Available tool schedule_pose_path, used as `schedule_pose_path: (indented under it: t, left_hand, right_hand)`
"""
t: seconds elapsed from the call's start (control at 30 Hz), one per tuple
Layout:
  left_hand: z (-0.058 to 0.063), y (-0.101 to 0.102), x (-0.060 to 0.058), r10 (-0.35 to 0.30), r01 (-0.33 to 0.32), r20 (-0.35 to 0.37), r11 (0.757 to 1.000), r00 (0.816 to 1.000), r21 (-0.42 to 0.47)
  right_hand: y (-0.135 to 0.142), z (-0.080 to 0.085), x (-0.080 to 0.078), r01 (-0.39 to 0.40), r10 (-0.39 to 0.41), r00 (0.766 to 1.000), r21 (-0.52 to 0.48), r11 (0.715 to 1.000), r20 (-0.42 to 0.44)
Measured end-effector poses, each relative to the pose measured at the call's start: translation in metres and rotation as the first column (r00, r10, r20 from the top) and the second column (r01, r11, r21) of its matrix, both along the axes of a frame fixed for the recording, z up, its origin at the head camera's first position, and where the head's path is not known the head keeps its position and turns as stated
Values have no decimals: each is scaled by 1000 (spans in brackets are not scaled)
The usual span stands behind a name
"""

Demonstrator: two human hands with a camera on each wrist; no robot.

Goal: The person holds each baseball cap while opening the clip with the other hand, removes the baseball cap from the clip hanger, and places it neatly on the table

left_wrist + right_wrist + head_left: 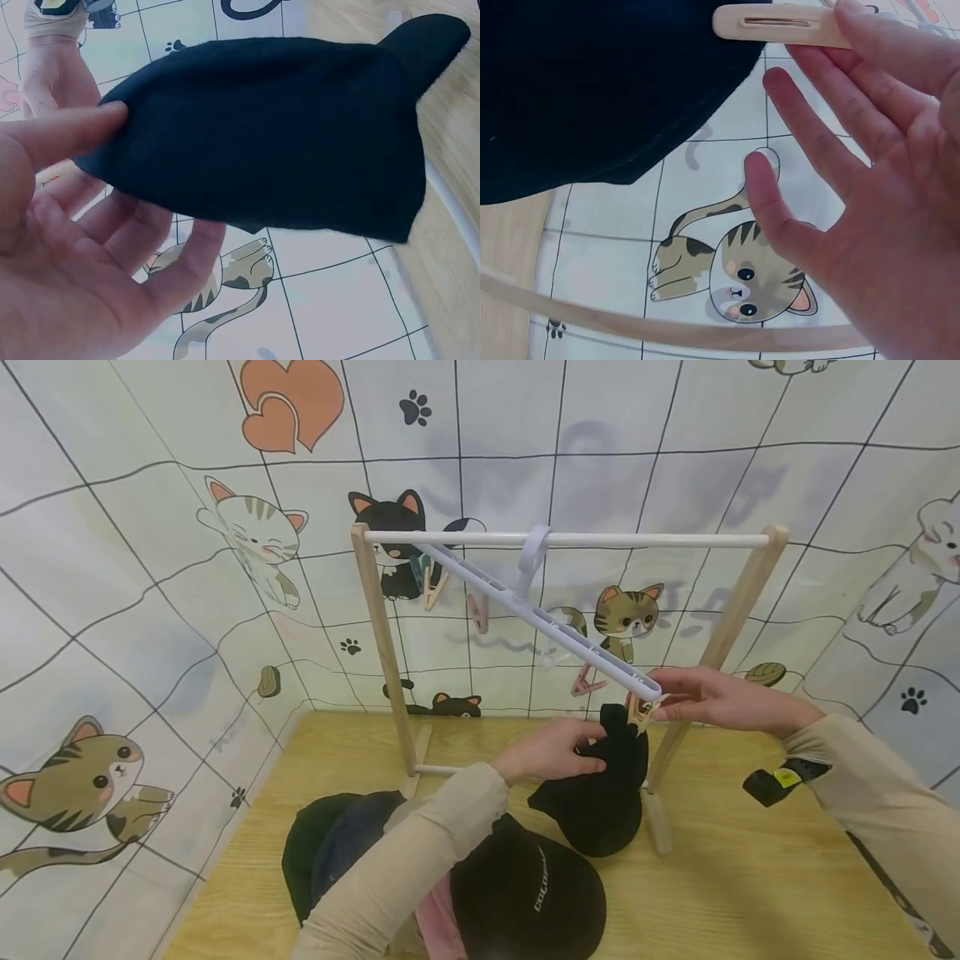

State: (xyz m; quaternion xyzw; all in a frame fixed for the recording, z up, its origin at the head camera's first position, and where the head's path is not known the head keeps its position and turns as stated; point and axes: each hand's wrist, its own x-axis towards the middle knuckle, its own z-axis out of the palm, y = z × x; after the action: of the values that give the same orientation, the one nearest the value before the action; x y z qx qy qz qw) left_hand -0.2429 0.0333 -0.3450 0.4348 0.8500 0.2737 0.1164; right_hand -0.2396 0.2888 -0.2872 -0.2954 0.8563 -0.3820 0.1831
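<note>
My left hand [553,750] pinches a black cloth cap [262,135] between thumb and fingers, in front of the rack's right side. The cap's small brim [431,49] sticks out at the upper right of the left wrist view. My right hand [712,697] pinches a beige clothespin [780,24] at the near end of a pale lilac hanger [555,631]. The clothespin's tip overlaps the cap's edge in the right wrist view. By its hook, the hanger hangs from a white rail [637,540], turned so that its right end points toward me.
More clothespins hang about the hanger, among them a beige one [433,589] and a pink one [587,681]. Wooden posts [386,652] carry the rail. On the wooden table [720,893] lie a black cap with white lettering [525,893] and a dark green cap [307,843].
</note>
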Motion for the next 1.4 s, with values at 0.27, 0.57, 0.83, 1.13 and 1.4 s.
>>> schedule_pose_path:
  t: [0.27, 0.57, 0.83, 1.13, 1.4]
  left_hand:
    - [0, 0, 2, -9, 9, -24, 1000, 1000, 23]
    - [-2, -1, 0, -7, 7, -10, 999, 1000, 53]
    - [-3, -7, -5, 48, -51, 42, 996, 998, 74]
    - [1, -10, -9, 57, -56, -9, 994, 998, 92]
    - [1, -12, -8, 24, -23, -13, 997, 1000, 74]
  right_hand:
    - [-3, 4, -4, 2, -2, 1000, 58, 998, 7]
    - [-4, 3, -3, 30, -29, 1000, 71, 997, -10]
    - [-2, -8, -2, 37, -38, 999, -24, 999, -23]
    - [-2, -11, -5, 26, -34, 987, -53, 998, -154]
    - [-1, -5, -8, 48, -66, 969, -79, 996, -238]
